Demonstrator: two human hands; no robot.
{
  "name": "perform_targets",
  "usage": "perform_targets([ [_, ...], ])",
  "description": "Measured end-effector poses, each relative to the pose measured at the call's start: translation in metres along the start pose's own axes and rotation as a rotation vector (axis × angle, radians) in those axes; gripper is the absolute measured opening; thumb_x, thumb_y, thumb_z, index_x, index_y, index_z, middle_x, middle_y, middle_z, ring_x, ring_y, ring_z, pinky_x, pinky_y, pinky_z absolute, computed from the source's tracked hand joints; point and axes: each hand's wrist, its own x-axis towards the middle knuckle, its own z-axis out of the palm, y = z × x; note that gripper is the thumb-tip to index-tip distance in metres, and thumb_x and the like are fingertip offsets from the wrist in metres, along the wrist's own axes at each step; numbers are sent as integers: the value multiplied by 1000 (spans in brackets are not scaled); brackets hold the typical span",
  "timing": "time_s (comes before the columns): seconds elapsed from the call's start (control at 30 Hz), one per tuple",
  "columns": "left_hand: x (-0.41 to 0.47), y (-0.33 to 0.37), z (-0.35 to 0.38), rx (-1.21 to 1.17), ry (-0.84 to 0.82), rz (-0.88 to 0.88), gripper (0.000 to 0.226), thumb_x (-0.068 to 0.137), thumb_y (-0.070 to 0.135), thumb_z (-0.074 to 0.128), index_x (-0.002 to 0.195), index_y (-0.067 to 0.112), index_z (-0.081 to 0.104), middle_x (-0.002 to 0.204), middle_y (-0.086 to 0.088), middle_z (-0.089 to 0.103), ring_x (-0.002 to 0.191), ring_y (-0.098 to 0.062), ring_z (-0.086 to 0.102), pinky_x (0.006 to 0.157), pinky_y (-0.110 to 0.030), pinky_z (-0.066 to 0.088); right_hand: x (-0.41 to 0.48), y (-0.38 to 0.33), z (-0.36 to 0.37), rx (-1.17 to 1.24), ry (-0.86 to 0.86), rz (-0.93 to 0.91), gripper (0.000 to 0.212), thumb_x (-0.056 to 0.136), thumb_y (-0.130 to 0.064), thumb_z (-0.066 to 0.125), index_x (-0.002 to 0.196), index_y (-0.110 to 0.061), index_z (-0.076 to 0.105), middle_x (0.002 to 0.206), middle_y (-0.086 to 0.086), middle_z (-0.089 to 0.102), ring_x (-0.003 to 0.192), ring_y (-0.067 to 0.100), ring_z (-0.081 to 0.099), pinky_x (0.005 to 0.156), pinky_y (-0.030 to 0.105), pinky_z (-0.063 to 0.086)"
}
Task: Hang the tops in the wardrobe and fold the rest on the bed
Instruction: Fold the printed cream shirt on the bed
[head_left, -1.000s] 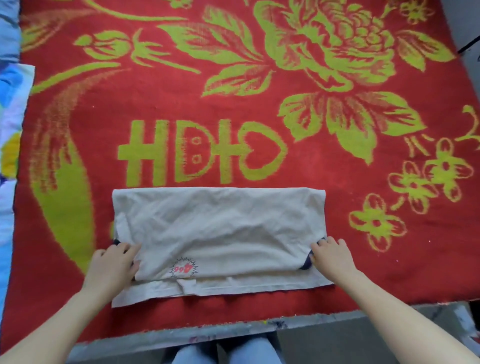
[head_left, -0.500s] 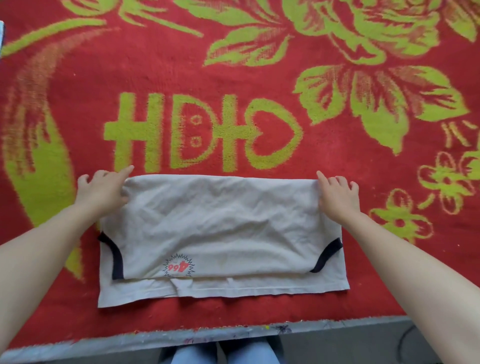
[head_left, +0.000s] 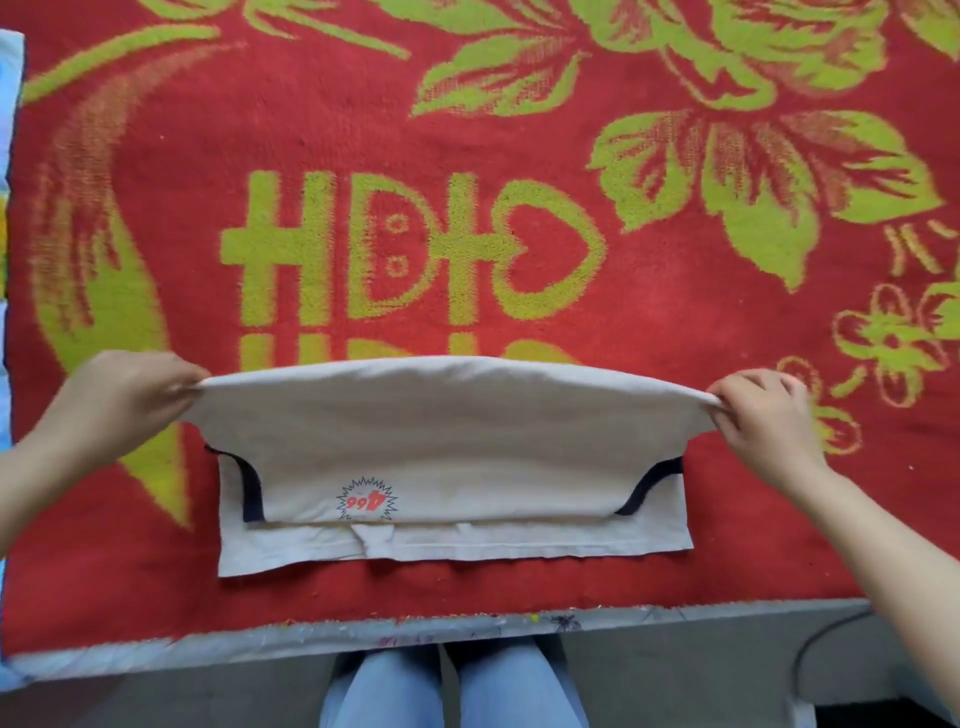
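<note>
A beige garment (head_left: 452, 447) with dark trim and a small red print lies half folded near the front edge of the bed, which is covered by a red blanket (head_left: 467, 156) with green flowers. My left hand (head_left: 124, 395) pinches the garment's far left corner. My right hand (head_left: 763, 415) pinches its far right corner. Both corners are lifted off the blanket, so the far folded edge arches up between my hands. The near hem still lies flat.
The bed's front edge (head_left: 467, 623) runs along the bottom, with my legs in blue jeans (head_left: 452, 686) below it. A pale patterned cloth (head_left: 8, 156) shows at the left edge. A dark cable (head_left: 831, 629) lies on the floor at the lower right.
My hands moved from the near corners up to the far corners, took hold of them, and have now raised the far edge off the blanket.
</note>
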Motion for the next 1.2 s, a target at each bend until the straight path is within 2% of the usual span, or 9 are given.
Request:
perform_targets([
  [0.13,-86,-6,42,32,-72,-7,27,83,20,38,92,25,62,81,-13,58,62,-30,54,51,-41,43,-83,0,3,-84,116,-249,10,82,-8,41,84,-17,45,68,4,63,80,25,47,72,38,33],
  [0.3,-143,59,77,170,-212,-52,36,56,7,55,88,22,51,75,-8,52,59,-31,53,54,-38,35,-156,-15,44,-218,-473,-184,18,65,-31,61,71,-14,58,74,6,64,71,30,63,61,42,46],
  [0.4,-151,82,93,155,-275,-266,29,58,13,52,84,6,63,74,-17,55,60,-34,54,56,-43,38,-160,-32,54,-104,-525,128,31,79,-37,54,69,-10,66,78,8,65,72,33,63,58,40,46],
  [0.47,-144,106,89,88,-221,-393,40,67,21,32,80,1,64,80,-21,57,69,-36,53,60,-45,37,-148,-48,54,62,-445,519,24,87,-25,59,102,-7,66,108,13,61,100,36,55,76,45,44],
  [0.6,-114,147,91,67,-207,-329,56,71,28,34,115,7,60,117,-28,56,103,-43,54,72,-55,47,-122,-62,77,623,-377,1064,75,79,-23,68,143,-8,30,142,16,38,129,36,39,104,48,37],
  [0.8,-100,165,124,11,-466,-329,82,39,21,90,116,7,65,118,-34,56,102,-52,57,67,-60,49,-99,-77,60,786,-216,1341,4,77,-4,60,76,-1,57,75,12,52,72,24,47,58,31,33],
  [0.93,-96,168,121,-38,-366,-347,80,36,19,91,111,6,68,114,-33,59,98,-51,60,67,-58,51,-77,-119,5,584,-105,1085,30,72,-19,53,53,-16,30,52,1,30,57,23,29,67,33,24],
  [1.03,-107,167,115,-119,-240,-278,69,61,29,80,124,7,60,126,-27,55,109,-44,57,78,-54,53,-58,-199,-24,516,-94,730,18,71,-30,50,58,-23,41,58,-1,46,68,24,43,73,33,22],
  [1.2,-125,163,92,-744,114,-676,43,97,11,45,139,7,41,144,-13,42,133,-28,37,107,-39,30,-35,-371,-12,509,-23,206,14,60,-32,48,59,-23,59,57,-8,58,67,19,59,69,31,29],
])
